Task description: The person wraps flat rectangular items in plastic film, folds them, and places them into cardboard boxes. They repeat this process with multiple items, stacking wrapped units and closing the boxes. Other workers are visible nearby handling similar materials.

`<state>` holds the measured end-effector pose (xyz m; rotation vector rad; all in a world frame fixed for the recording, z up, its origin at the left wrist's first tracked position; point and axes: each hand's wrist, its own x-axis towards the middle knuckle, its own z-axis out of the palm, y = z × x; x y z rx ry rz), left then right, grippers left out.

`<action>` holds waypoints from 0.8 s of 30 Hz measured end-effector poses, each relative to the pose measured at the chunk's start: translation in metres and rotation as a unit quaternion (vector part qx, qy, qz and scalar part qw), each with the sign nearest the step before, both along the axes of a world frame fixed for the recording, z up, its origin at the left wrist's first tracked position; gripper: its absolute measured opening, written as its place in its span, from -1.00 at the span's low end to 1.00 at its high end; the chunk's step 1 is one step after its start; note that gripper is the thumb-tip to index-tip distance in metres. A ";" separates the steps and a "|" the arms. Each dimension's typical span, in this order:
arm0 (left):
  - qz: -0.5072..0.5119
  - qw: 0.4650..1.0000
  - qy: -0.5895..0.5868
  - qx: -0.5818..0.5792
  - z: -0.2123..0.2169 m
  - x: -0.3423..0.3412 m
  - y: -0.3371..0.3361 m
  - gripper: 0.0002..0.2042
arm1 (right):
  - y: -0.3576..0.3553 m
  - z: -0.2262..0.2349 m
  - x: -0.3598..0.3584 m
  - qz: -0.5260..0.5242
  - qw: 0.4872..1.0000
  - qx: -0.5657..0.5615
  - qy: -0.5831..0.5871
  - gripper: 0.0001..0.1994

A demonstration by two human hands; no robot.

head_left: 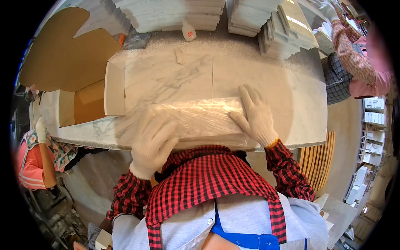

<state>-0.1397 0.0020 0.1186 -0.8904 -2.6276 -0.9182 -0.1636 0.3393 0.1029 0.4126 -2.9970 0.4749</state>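
A long, flat bundle wrapped in clear plastic film (200, 118) lies crosswise on the marble-topped table in front of me. Its contents look pale, but glare on the film hides what they are. My right hand (256, 116), in a white knit glove, rests on the bundle's right end with thumb and fingers spread. At the left end is my left hand (153, 139), gloved the same way. Its fingers bend over the film there and are smeared by motion, so I cannot make out whether they pinch it.
An open cardboard box (89, 102) stands to the left, lid raised. Behind are stacks of white slabs (171, 16) and a white squeeze bottle (188, 31). A small pale piece (179, 56) lies on the table (271, 79). Co-workers stand at far left (35, 160) and right (354, 62).
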 end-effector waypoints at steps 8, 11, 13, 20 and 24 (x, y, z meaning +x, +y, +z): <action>-0.023 0.986 -0.041 -0.159 -0.028 -0.024 0.029 -0.36 | 0.040 -0.001 0.010 -0.017 0.999 -0.033 -0.017 -0.19; -0.021 0.985 -0.016 -0.168 -0.021 -0.025 0.031 -0.32 | 0.072 0.047 -0.017 -0.045 0.975 0.149 0.161 -0.30; -0.017 0.986 -0.012 -0.163 -0.023 -0.023 0.032 -0.32 | 0.089 0.079 -0.065 -0.189 0.953 -0.217 0.099 -0.37; -0.003 0.989 0.005 -0.145 -0.026 -0.021 0.032 -0.37 | 0.188 0.162 -0.305 -0.230 0.968 -0.098 0.005 -0.39; -0.003 0.990 0.007 -0.141 -0.031 -0.024 0.032 -0.41 | 0.228 0.131 -0.365 -0.119 0.978 -0.120 -0.126 -0.37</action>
